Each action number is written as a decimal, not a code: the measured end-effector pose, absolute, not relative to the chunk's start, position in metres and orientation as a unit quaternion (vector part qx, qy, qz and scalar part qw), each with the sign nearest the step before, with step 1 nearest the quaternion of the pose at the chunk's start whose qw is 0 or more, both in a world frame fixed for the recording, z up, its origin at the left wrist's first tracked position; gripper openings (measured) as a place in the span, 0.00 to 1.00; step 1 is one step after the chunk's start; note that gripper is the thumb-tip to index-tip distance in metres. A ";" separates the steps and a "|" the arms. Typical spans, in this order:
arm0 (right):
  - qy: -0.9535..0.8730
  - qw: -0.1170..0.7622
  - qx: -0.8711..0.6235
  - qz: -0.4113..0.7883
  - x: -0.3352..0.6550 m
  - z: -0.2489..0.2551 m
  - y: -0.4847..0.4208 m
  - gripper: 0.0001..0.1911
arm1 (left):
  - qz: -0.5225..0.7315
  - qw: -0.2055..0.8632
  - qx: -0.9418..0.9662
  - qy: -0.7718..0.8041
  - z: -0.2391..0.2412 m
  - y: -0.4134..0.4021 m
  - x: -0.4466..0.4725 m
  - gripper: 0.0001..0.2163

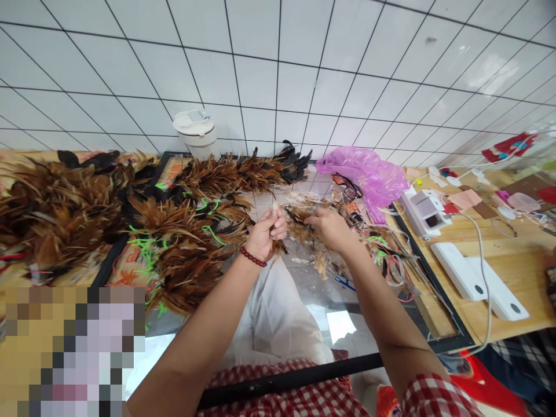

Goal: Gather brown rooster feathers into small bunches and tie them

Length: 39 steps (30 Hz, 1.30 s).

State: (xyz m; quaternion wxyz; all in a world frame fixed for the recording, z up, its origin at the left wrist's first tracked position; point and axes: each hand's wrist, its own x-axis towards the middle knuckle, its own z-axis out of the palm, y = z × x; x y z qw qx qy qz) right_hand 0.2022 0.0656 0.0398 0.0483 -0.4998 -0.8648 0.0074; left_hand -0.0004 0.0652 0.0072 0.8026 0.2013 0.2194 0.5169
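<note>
My left hand (267,231), with a dark red bead bracelet (252,257) at the wrist, is closed around a small bunch of feathers (282,248). Their pale ends stick up past the thumb, and dark tips show below the fingers. Over a pile of loose brown feathers (297,223) is my right hand (328,227), its fingers curled down and drawn together at the pile. What lies between those fingertips is hidden. Left of my hands lie thick brown feather bundles (186,260), some with bright green ties (145,252).
A feather garland (243,174) lies along the tiled wall, near a white lidded container (195,132). A purple plastic bag (365,174) and glasses (346,186) sit back right. White power strips (478,278) and a cable occupy the right table. A blue pen-like tool (344,282) lies on the glass.
</note>
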 end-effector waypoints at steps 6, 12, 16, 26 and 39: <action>-0.870 0.045 -0.486 -0.074 0.208 0.054 0.064 0.15 | 0.528 0.776 0.250 0.239 0.006 0.063 0.004 0.12; -0.884 0.055 -0.456 -0.081 0.197 0.065 0.055 0.14 | 0.462 0.732 0.377 0.330 0.004 0.056 0.016 0.16; -0.876 0.140 -0.461 -0.019 0.196 0.065 0.055 0.15 | 0.445 0.720 0.403 0.348 0.005 0.054 0.019 0.19; -0.702 0.358 -0.524 0.324 0.205 0.051 0.065 0.11 | 0.482 0.708 0.392 0.334 0.005 0.056 0.016 0.18; -0.769 0.358 -0.434 0.304 0.189 0.065 0.053 0.09 | 0.459 0.713 0.381 0.368 0.004 0.055 0.019 0.17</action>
